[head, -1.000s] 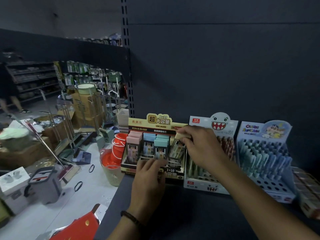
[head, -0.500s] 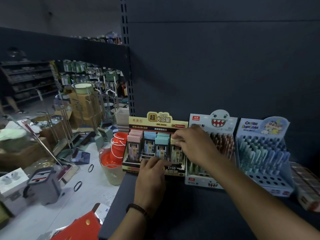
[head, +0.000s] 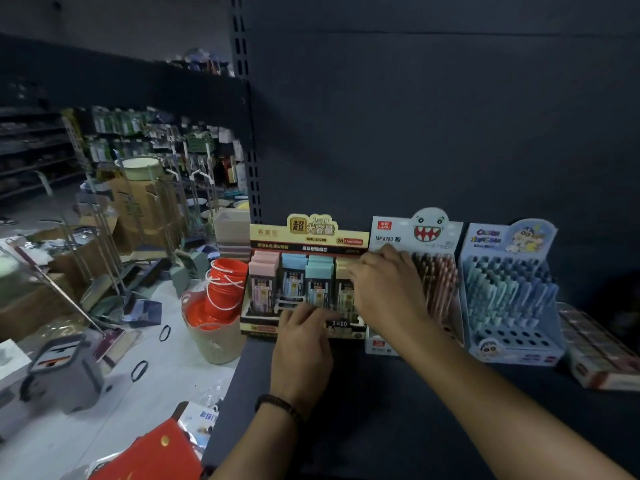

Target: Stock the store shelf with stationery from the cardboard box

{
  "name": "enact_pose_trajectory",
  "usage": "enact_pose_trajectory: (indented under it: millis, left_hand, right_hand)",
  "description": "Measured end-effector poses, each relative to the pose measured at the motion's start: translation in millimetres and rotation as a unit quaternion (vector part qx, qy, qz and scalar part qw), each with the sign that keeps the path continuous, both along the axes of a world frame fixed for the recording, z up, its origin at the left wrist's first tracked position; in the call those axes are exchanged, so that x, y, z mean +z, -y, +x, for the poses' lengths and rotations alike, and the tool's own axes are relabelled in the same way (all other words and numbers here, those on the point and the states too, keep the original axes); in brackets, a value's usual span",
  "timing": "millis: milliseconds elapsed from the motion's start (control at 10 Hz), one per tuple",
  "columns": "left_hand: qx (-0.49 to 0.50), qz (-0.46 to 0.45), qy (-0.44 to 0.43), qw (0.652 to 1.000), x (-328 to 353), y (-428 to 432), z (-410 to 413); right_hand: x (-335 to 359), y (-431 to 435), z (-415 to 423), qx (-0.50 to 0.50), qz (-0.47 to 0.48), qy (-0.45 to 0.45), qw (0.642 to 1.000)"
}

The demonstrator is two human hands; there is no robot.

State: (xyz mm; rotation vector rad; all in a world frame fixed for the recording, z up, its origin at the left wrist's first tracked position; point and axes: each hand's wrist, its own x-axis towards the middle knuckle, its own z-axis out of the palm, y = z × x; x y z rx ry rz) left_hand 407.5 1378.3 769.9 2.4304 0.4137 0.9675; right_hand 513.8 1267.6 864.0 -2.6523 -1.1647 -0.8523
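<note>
A display box of pencil-lead cases [head: 311, 233] stands at the left end of the dark shelf [head: 346, 410], with pink, blue, teal and yellow-capped cases in columns. My left hand [head: 301, 344] rests its fingertips on the box's front lip. My right hand [head: 388, 289] reaches over the rightmost column and pinches the top of a yellow-capped lead case [head: 343, 294] that stands in its slot. The hand hides the rest of that column.
Right of the lead box stand a white monster-face pen display [head: 415, 230], a blue cartoon pen display [head: 509, 306] and a flat carton [head: 595, 355]. Left of the shelf edge, on the floor, are red buckets [head: 225, 285], a basket [head: 214, 341], a grey mop bucket [head: 65, 372] and cardboard boxes [head: 145, 206].
My right hand brought the yellow-capped case down from a tilt into the rightmost column, where it now stands upright. My left hand stayed on the box's front.
</note>
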Motion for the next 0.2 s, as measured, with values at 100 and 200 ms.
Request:
enact_pose_trajectory:
  millis: [100,200]
  left_hand:
    - [-0.007,0.007,0.0,1.0,-1,1,-1]
    - [-0.013,0.0,0.028,1.0,5,1,-4]
  right_hand:
    - [3,10,-10,0.009,0.05,-0.015,0.999]
    - [6,28,-22,0.038,0.099,-0.014,0.994]
